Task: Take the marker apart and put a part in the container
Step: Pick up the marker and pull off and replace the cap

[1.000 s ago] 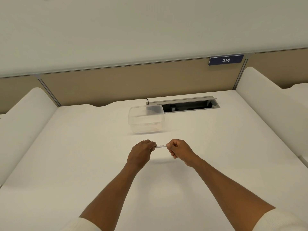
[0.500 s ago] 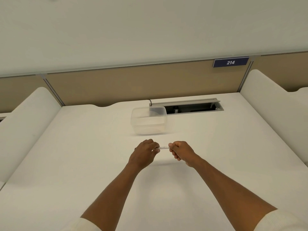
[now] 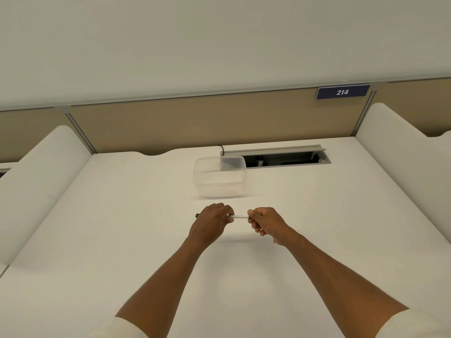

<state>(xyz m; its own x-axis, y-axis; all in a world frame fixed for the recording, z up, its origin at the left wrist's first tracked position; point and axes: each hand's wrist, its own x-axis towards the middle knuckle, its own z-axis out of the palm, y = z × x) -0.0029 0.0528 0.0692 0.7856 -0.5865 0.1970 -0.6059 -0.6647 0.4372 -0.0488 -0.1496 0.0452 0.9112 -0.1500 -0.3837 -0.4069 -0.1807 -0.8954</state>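
Both hands are gripping one marker (image 3: 239,216) above the white desk (image 3: 122,240), and the marker is lying level between them. The left hand (image 3: 211,223) is closing its fingers around one end; a short dark tip is showing just beyond its outer side. The right hand (image 3: 266,224) is closing in a fist on the other end, and the white barrel is showing in the gap between the two fists. Whether the marker is already parting inside either fist cannot be told. The clear container (image 3: 219,178) is sitting open on the desk, beyond the grip and apart from it, nearly in line with the left hand. Behind the container an open cable tray (image 3: 280,158) is lying in the desk surface. A sign reading 214 (image 3: 342,92) is hanging on the partition, far beyond the right hand.
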